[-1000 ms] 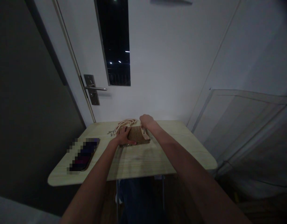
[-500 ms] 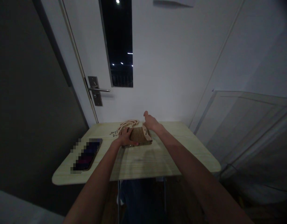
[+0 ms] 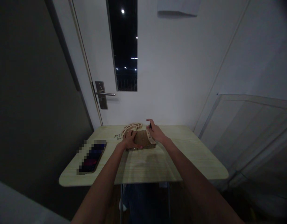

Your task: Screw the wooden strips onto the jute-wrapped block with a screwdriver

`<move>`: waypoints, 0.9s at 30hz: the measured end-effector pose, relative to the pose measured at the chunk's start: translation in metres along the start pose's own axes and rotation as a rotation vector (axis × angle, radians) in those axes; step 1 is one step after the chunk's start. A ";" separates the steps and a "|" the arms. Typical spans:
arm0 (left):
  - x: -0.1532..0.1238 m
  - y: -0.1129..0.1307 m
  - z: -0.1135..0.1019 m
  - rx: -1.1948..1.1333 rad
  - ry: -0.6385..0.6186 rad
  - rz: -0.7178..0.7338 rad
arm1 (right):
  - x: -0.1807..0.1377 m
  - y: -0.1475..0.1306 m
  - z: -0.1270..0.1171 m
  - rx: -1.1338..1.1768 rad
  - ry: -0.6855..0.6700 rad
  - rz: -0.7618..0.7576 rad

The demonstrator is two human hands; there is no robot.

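A brown wooden board (image 3: 141,139) lies on the table. My left hand (image 3: 130,140) rests spread on its left part, thumb along the near edge. Along the board's right side sits a pale curved wooden piece (image 3: 151,139), with a dark screw-like spot on it. My right hand (image 3: 157,132) is closed at the far end of this piece, around a small tool with a black end (image 3: 150,125); its lower part is hidden by the fingers. Beyond my left hand lie more pale curved wooden pieces (image 3: 133,125), and several small screws (image 3: 118,136) are to their left.
A phone (image 3: 94,157), partly pixelated, lies at the left of the pale wood-grain table (image 3: 143,171). Right behind the table stands a white door (image 3: 169,77) with a metal handle (image 3: 106,94) and a narrow dark window. Legs show below the table edge.
My right hand's raised thumb has lowered and turned left, and the tool's black end now shows. My left hand stays on the board. The whole view has shifted slightly.
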State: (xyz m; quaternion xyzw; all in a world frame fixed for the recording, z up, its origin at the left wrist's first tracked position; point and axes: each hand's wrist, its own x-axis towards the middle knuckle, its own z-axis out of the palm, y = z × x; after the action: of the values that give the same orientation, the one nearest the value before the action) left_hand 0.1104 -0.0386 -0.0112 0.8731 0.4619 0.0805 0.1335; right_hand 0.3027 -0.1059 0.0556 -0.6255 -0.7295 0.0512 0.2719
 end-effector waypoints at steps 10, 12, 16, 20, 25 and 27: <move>0.000 0.001 0.000 0.023 -0.028 -0.012 | -0.010 0.012 0.012 0.106 0.109 0.006; 0.001 0.001 0.001 0.036 -0.031 -0.015 | -0.011 0.012 0.013 0.119 0.098 0.005; 0.000 0.003 0.001 0.047 -0.051 -0.034 | -0.014 0.016 0.016 0.236 0.060 -0.032; -0.003 0.006 0.000 0.075 -0.063 -0.028 | -0.014 0.028 0.023 0.332 0.118 -0.092; -0.005 0.008 -0.002 0.111 -0.065 -0.029 | -0.007 0.037 0.032 0.311 0.201 -0.177; -0.006 0.009 -0.003 0.107 -0.070 -0.031 | -0.005 0.037 0.032 0.309 0.197 -0.165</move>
State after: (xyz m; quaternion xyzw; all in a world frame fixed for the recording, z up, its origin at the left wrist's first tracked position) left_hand 0.1134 -0.0475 -0.0062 0.8740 0.4742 0.0229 0.1038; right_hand 0.3205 -0.0939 0.0118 -0.5164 -0.7317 0.0787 0.4379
